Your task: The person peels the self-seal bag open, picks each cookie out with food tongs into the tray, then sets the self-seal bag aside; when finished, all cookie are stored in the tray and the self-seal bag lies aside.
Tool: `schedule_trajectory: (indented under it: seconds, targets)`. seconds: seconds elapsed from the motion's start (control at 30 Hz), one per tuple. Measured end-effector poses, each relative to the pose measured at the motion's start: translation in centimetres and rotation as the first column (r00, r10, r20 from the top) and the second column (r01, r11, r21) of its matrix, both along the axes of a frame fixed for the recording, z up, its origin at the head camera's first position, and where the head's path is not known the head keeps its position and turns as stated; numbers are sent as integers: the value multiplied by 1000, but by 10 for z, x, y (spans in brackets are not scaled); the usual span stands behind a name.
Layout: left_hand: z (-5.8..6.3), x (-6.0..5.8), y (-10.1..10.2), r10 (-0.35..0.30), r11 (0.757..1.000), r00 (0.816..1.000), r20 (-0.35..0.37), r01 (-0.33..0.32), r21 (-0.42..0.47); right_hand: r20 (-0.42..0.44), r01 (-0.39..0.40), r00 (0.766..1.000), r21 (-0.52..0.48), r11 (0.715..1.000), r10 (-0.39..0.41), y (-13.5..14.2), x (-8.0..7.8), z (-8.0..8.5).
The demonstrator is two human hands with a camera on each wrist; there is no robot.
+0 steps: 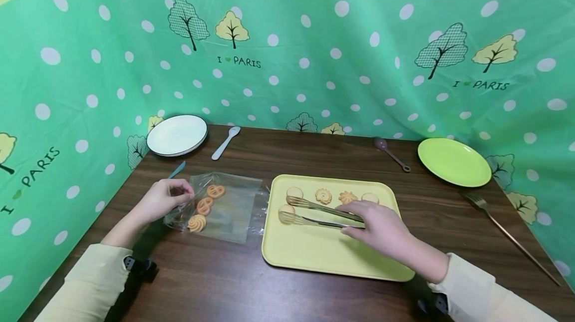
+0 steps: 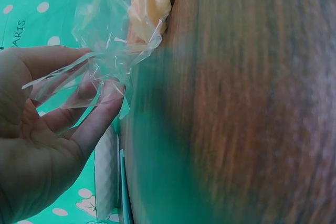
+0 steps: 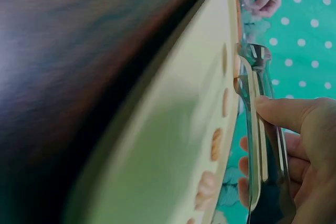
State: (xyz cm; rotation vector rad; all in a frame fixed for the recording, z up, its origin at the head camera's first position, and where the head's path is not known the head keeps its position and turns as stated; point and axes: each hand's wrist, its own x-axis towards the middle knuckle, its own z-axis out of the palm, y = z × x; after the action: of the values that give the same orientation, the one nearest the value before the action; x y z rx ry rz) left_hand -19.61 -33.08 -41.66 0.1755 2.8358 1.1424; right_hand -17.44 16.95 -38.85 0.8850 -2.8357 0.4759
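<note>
A green dotted cloth (image 1: 269,82) backs the dark wooden counter (image 1: 202,277). On it sits a yellow tray (image 1: 310,257), with a clear bag (image 1: 231,212) at the tray's 9 o'clock, a lime plate (image 1: 453,162) at its 2 o'clock and a white plate (image 1: 177,135) at its 10 o'clock. The right hand (image 1: 382,224), over the tray's 3 o'clock side, grasps golden tongs (image 1: 314,205) whose parted tips point to 9 o'clock. The left hand (image 1: 166,199) pinches the bag's film at its 9 o'clock edge. Five biscuits (image 1: 323,195) show on the tray, between 9 and 2 o'clock; three bagged biscuits (image 1: 196,223) lie inside the film.
</note>
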Motion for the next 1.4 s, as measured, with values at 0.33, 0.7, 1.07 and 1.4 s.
schedule_trajectory:
  seconds: [0.33, 0.7, 1.07, 1.4]
  targets:
    - [0, 0, 1, -6, 1000, 1000, -8, 6, 8, 13, -11, 1000, 20, 1000, 11, 12, 1, -5]
    - [0, 2, 0, -14, 1000, 999, -50, 15, 19, -42, -51, 998, -29, 998, 50, -22, -15, -3]
    - [-3, 1, -1, -16, 999, 999, -29, 17, 42, -17, -83, 996, -18, 996, 83, -66, -29, -2]
    - [-3, 1, -1, -10, 999, 1000, -18, 11, 48, 51, -103, 993, 5, 995, 102, -112, -37, -7]
